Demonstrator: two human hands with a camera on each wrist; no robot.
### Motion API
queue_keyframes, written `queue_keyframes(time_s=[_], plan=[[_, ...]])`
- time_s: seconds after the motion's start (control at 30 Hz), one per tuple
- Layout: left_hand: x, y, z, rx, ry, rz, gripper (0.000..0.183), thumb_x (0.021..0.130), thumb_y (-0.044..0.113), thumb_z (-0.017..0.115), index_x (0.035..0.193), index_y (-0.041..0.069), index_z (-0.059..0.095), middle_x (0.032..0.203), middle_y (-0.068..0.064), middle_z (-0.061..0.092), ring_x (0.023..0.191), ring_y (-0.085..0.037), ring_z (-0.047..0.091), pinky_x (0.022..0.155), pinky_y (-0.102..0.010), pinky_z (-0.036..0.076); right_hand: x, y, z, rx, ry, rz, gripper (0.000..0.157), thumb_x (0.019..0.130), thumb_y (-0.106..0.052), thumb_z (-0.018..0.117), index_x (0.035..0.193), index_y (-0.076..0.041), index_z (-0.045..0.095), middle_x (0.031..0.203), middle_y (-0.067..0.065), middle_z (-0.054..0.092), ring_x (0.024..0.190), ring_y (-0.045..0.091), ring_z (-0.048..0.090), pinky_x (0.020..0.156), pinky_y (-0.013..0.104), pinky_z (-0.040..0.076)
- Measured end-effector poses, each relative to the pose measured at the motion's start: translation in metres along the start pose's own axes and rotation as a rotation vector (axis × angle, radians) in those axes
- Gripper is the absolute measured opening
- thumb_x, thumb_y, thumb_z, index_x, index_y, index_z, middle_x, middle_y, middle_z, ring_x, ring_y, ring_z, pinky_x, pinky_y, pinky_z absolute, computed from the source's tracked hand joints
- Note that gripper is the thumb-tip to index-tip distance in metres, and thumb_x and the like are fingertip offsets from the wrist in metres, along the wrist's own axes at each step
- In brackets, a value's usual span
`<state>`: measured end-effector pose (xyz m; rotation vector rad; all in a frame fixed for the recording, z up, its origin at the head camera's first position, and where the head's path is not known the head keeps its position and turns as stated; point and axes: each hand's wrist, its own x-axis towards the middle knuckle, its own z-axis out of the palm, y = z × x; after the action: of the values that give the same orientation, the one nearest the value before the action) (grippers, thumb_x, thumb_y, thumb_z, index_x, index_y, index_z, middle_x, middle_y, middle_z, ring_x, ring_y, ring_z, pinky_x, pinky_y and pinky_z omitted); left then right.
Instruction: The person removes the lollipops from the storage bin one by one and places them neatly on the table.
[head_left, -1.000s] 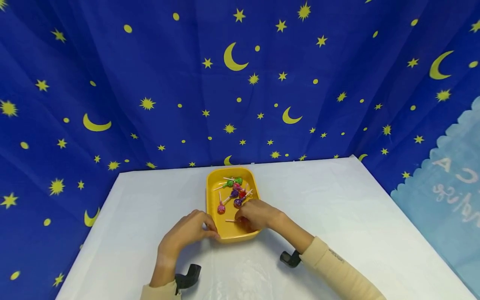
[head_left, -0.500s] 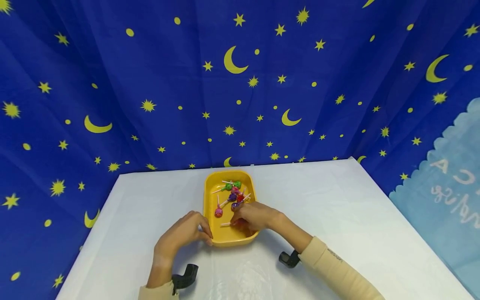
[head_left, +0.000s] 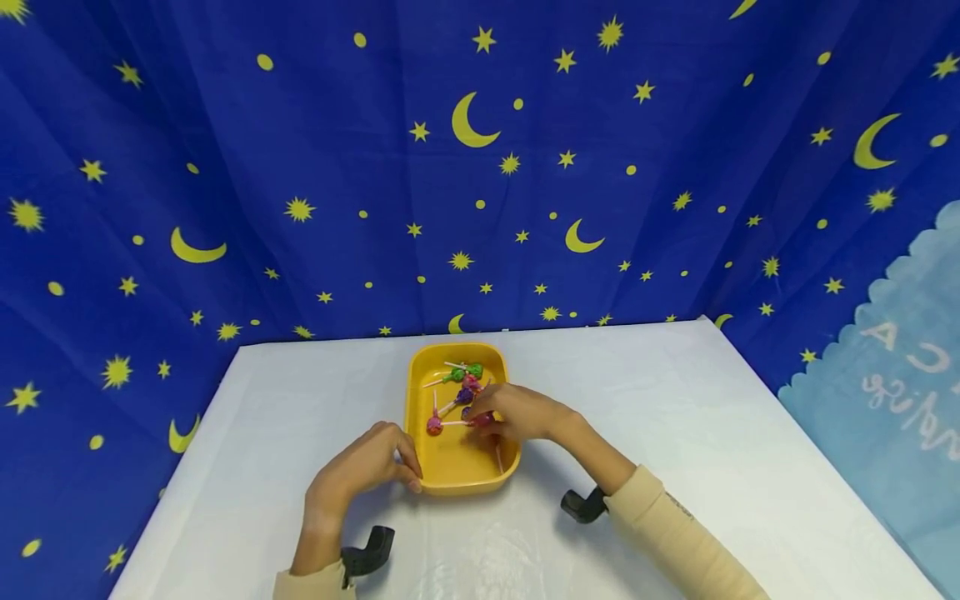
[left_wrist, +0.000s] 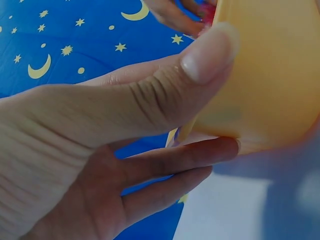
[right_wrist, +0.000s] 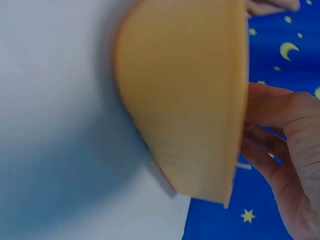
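A yellow tray (head_left: 459, 477) on the table holds several wrapped lollipops. My left hand (head_left: 367, 467) grips its near left corner; in the left wrist view the thumb (left_wrist: 210, 52) presses the outer wall. My right hand (head_left: 525, 412) reaches over the right rim, fingertips round a pinkish-red lollipop (head_left: 482, 419) whose white stick points left. Beside that stick's end lies a pink lollipop (head_left: 434, 426). Purple (head_left: 465, 396) and green (head_left: 476, 369) lollipops lie farther back. In the right wrist view the tray wall (right_wrist: 185, 100) hides the fingertips.
A white-covered table (head_left: 615, 400) surrounds the tray. Behind it hangs a blue curtain (head_left: 330, 150) with yellow moons and stars. A light blue panel with lettering (head_left: 892, 417) is at the right. Black wrist mounts (head_left: 369, 552) stick out below each arm.
My right hand has moved farther back within the tray, and the stick by its fingers went with it. Another white stick shows at the tray's right side. The tray and left hand shifted slightly left.
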<state>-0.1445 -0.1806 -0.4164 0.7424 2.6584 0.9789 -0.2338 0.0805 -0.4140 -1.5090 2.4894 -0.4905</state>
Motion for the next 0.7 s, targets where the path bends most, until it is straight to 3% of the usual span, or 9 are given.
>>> queue_keyframes(time_s=[0.23, 0.7], plan=[[-0.001, 0.002, -0.001, 0.01, -0.007, -0.039, 0.008, 0.069, 0.021, 0.086, 0.068, 0.019, 0.078, 0.069, 0.016, 0.069, 0.069, -0.001, 0.052, 0.067, -0.022, 0.043, -0.004, 0.013, -0.013, 0.026, 0.073, 0.02, 0.025, 0.088, -0.009, 0.072, 0.113, -0.005, 0.072, 0.11, 0.006, 0.072, 0.103, 0.016, 0.064, 0.095, 0.031, 0.051], [0.0, 0.007, -0.001, -0.002, -0.017, -0.1, 0.009, 0.068, 0.018, 0.086, 0.068, 0.018, 0.078, 0.07, 0.013, 0.07, 0.07, -0.008, 0.052, 0.069, -0.025, 0.04, -0.01, 0.044, -0.024, 0.048, 0.26, 0.051, 0.023, 0.087, 0.001, 0.069, 0.11, -0.003, 0.072, 0.108, 0.007, 0.073, 0.105, 0.02, 0.065, 0.093, 0.034, 0.052]])
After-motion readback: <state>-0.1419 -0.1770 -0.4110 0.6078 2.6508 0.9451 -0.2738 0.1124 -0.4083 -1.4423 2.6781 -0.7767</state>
